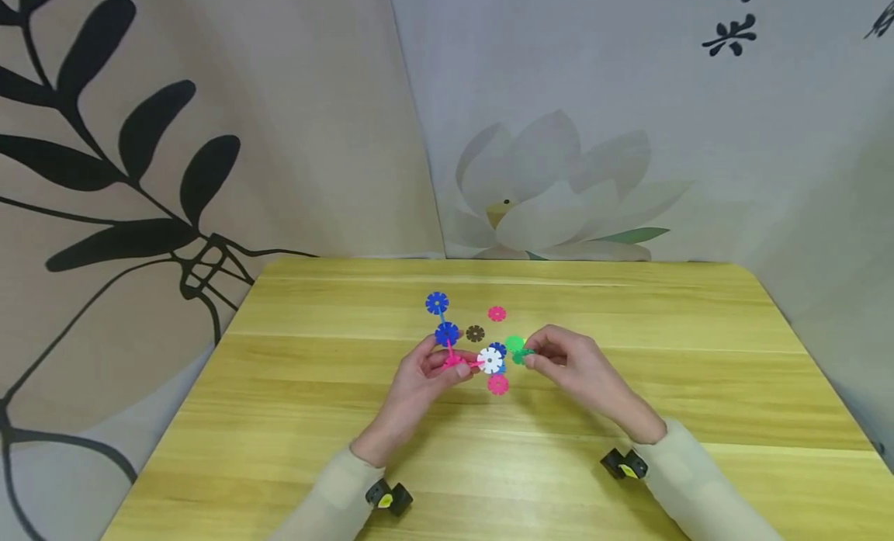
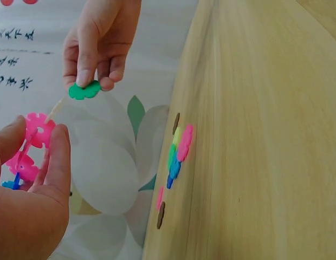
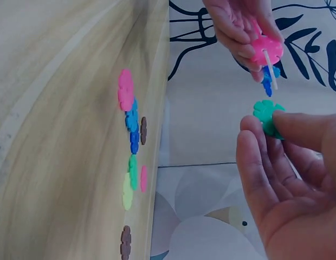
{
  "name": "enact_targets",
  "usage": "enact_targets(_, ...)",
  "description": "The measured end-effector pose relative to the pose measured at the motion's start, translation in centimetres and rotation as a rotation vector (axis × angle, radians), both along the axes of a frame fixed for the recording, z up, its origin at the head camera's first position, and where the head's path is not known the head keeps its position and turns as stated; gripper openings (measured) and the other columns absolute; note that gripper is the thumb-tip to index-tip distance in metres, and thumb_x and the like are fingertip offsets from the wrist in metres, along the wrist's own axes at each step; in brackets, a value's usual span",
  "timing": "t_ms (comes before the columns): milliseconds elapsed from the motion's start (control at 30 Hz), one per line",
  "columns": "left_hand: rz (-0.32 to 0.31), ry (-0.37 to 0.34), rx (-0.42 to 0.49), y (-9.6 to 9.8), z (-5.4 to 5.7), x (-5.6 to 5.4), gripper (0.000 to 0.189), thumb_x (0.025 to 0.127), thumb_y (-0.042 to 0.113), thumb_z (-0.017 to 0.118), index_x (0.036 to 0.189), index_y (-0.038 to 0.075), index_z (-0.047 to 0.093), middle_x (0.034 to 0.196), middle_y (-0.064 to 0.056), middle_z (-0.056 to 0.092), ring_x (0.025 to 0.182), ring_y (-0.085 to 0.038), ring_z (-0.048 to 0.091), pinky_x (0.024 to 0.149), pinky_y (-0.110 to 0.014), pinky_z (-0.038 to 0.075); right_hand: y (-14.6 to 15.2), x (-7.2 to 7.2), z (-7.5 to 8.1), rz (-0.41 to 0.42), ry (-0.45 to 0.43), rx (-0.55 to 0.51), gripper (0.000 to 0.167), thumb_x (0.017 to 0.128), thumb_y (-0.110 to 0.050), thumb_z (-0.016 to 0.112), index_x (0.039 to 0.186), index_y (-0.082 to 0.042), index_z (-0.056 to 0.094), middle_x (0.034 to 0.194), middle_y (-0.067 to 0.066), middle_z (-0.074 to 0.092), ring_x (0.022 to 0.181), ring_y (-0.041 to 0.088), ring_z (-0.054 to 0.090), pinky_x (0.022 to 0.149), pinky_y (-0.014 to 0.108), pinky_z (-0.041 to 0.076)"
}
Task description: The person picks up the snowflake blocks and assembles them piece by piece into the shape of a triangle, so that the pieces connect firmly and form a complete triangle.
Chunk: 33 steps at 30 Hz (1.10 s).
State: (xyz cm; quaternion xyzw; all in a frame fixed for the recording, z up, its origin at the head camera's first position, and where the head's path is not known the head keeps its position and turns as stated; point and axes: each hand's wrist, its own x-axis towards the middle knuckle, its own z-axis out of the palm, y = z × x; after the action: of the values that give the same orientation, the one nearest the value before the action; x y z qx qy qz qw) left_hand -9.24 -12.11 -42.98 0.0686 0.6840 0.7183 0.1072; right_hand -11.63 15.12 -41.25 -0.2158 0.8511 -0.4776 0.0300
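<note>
My left hand [image 1: 412, 382] holds a chain of joined notched plastic snowflake discs above the table. Its pink discs [image 2: 39, 130] sit between thumb and fingers. Two dark blue discs [image 1: 447, 334] stick out on the far side, linked by a lighter blue one. A white disc [image 1: 490, 361] projects on the right, seen edge-on in the wrist views. With thumb and fingertips, my right hand [image 1: 576, 366] pinches a green snowflake disc [image 3: 268, 116]. A small gap lies between the green disc and the white one.
Loose discs lie on the wooden table [image 1: 279, 417] beyond and below the hands: pink [image 1: 497, 313], brown [image 1: 475, 334], another pink [image 1: 498, 384], light green [image 1: 514, 344] and blue ones [image 3: 133, 122]. A printed cloth wall [image 1: 335, 137] stands along the table's back edge.
</note>
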Motion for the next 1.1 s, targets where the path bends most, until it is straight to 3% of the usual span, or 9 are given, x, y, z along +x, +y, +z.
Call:
enact_targets(300,-0.020,-0.020,0.035,0.6,0.2,-0.1,0.059,0.096,0.018,0.076,0.146,0.004,0.049,0.123,-0.015,0.072,0.108,-0.027,0.073,0.098,-0.036,0.055,0.3,0.8,0.4,0.006,0.036,0.001,0.007,0.097,-0.010,0.074,0.101,-0.013,0.070,0.093,-0.006,0.070,0.083,0.014,0.067,0.076,0.028,0.060)
enact_targets(533,-0.039,-0.016,0.042,1.0,0.1,-0.2,0.057,0.095,0.020,0.077,0.143,0.005,0.051,0.122,-0.015,0.073,0.111,-0.042,0.069,0.100,-0.037,0.055,0.2,1.0,0.5,0.023,0.094,-0.012,0.011,0.095,-0.005,0.075,0.099,-0.014,0.069,0.090,-0.008,0.068,0.080,0.010,0.066,0.076,0.028,0.060)
enact_targets(767,-0.050,-0.018,0.041,1.2,0.2,-0.1,0.052,0.096,0.020,0.077,0.140,0.006,0.053,0.123,-0.014,0.073,0.108,-0.030,0.073,0.098,-0.036,0.056,0.2,1.1,0.5,0.019,0.126,-0.005,0.013,0.094,-0.003,0.075,0.099,-0.014,0.069,0.092,-0.008,0.067,0.080,0.009,0.065,0.077,0.028,0.060)
enact_targets(1100,-0.068,-0.015,0.055,1.4,0.2,-0.1,0.048,0.097,0.018,0.075,0.139,0.005,0.054,0.123,-0.017,0.073,0.107,-0.028,0.074,0.097,-0.037,0.056,0.2,1.1,0.4,0.047,0.188,0.005,0.015,0.094,-0.002,0.075,0.099,-0.015,0.070,0.095,0.002,0.070,0.084,0.008,0.067,0.079,0.029,0.061)
